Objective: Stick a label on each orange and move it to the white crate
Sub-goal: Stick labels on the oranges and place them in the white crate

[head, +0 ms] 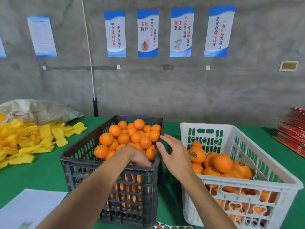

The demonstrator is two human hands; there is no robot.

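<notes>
Nearest, at the bottom edge, a strip of round labels [173,227] on the green table [33,172], and a white sheet of paper [29,207] at bottom left. Next, a black crate [92,164] full of plain oranges [127,138], with the left hand [137,157] dipped inside at the near wall, fingers bent down among the fruit; hard to tell if gripping one or not. Just right of that, the right hand [175,156] in the gap between both crates, fingers spread out and loose, holding nothing. On the right, a white crate [247,184] with a pile of labelled oranges [221,162] inside, small round stickers on some. Farther left, a heap of yellow foam nets [28,139] and a pale sack [39,109]. Far right, a stack of red flat things [293,128]. At the back, a grey wall with blue and white posters [165,32].
</notes>
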